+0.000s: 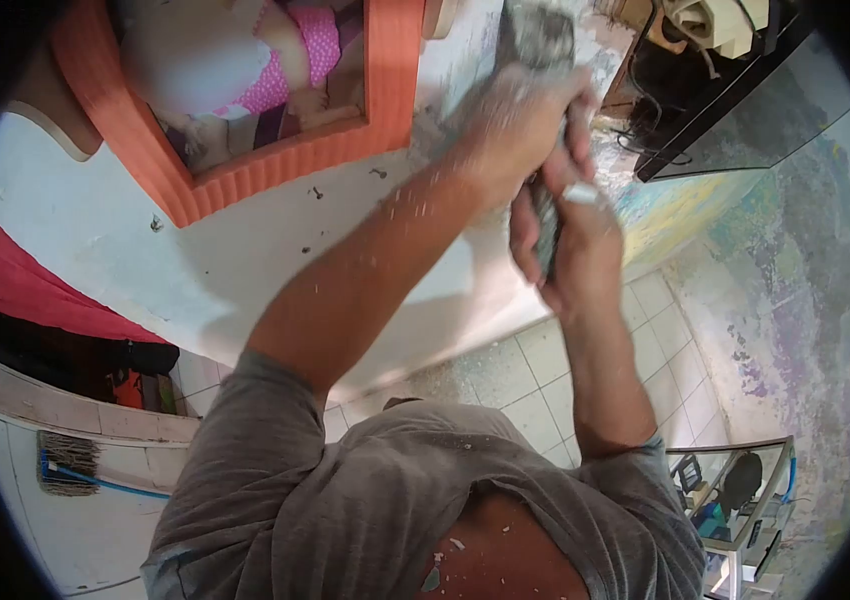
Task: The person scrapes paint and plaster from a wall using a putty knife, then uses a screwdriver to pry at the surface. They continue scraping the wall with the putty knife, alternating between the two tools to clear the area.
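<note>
While both arms are raised to the wall, a dusty tool is gripped by the clenched left hand and right hand.

Orange ribbed picture frame noted on white wall. Pink dotted garment seen inside the frame. Grey dust-speckled tool gripped; white flecks on grey shirt. Pale square floor tiles; red cloth at left; wall patches mottled yellow, green, purple.
</note>
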{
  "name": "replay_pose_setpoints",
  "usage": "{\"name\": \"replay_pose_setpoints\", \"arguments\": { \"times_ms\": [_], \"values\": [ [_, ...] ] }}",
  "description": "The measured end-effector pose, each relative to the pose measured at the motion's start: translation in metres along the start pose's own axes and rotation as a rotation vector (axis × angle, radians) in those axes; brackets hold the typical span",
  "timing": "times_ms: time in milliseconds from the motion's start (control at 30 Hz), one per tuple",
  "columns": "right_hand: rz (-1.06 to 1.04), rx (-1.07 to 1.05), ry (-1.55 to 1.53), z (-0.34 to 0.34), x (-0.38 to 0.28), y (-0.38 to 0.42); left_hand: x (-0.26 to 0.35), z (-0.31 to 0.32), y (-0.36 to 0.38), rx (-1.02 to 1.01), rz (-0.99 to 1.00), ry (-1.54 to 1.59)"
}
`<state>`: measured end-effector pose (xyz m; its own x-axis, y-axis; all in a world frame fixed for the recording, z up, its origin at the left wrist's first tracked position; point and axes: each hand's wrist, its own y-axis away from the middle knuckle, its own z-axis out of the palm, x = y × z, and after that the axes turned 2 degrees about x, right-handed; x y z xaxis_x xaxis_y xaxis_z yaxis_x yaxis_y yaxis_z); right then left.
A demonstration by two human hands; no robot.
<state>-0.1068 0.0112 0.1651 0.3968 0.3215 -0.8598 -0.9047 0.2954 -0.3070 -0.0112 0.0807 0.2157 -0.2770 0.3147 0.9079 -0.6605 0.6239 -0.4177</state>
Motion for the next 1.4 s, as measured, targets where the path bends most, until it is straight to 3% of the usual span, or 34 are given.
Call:
{"name": "replay_pose_setpoints", "arguments": {
  "times_ms": [100,167,333,400,533,667,767,800,833,933,967,1033,1167,1200,1300,1333,1400],
  "values": [
    [0.021,-0.129,-0.012,0.002,-0.026,-0.011,0.018,0.006,-0.014,0.002,0.002,0.179],
    [0.047,-0.079,-0.090,0.004,-0.008,0.004,0.000,0.002,-0.007,-0.007,0.062,0.167],
    [0.172,-0.070,0.054,-0.011,0.053,0.074,-0.045,-0.005,0.065,0.091,-0.090,0.167],
    [0.151,-0.108,0.066,-0.008,0.052,0.074,-0.044,-0.004,0.074,0.141,-0.168,0.141],
    [0.160,-0.138,0.040,-0.001,0.032,0.042,-0.021,-0.012,0.047,0.226,-0.127,0.135],
    [0.144,-0.090,0.055,-0.004,0.052,0.059,-0.042,-0.007,0.061,0.270,-0.170,0.209],
    [0.052,-0.105,0.145,-0.005,0.054,0.044,-0.040,-0.010,0.046,0.310,-0.133,0.153],
    [0.064,-0.111,0.119,-0.002,0.049,0.030,-0.031,-0.017,0.037,0.234,-0.003,0.072],
    [-0.008,-0.147,0.125,0.004,0.039,0.017,-0.018,-0.017,0.032,0.231,-0.005,0.075],
    [0.034,-0.113,0.067,0.018,0.023,0.019,0.001,-0.017,0.026,0.192,0.091,0.060],
    [0.039,-0.084,0.070,0.015,0.030,0.030,-0.005,-0.014,0.032,0.191,0.097,0.057],
    [0.034,-0.062,0.076,0.008,0.044,0.039,-0.022,-0.008,0.047,0.301,-0.116,0.182],
    [0.078,-0.052,0.030,0.011,0.030,0.023,-0.012,-0.011,0.028,0.277,-0.006,0.158],
    [0.039,-0.101,0.019,0.018,0.013,0.016,0.003,-0.015,0.022,0.193,0.069,0.055],
    [0.071,-0.101,-0.019,0.022,0.001,0.016,0.017,-0.010,0.019,0.221,0.004,0.078],
    [0.087,-0.083,-0.031,0.019,0.008,0.023,-0.002,-0.011,0.024,0.185,0.157,-0.006],
    [0.110,-0.070,-0.043,0.013,0.029,0.039,-0.016,-0.009,0.033,0.220,0.107,0.061]
  ]
}}
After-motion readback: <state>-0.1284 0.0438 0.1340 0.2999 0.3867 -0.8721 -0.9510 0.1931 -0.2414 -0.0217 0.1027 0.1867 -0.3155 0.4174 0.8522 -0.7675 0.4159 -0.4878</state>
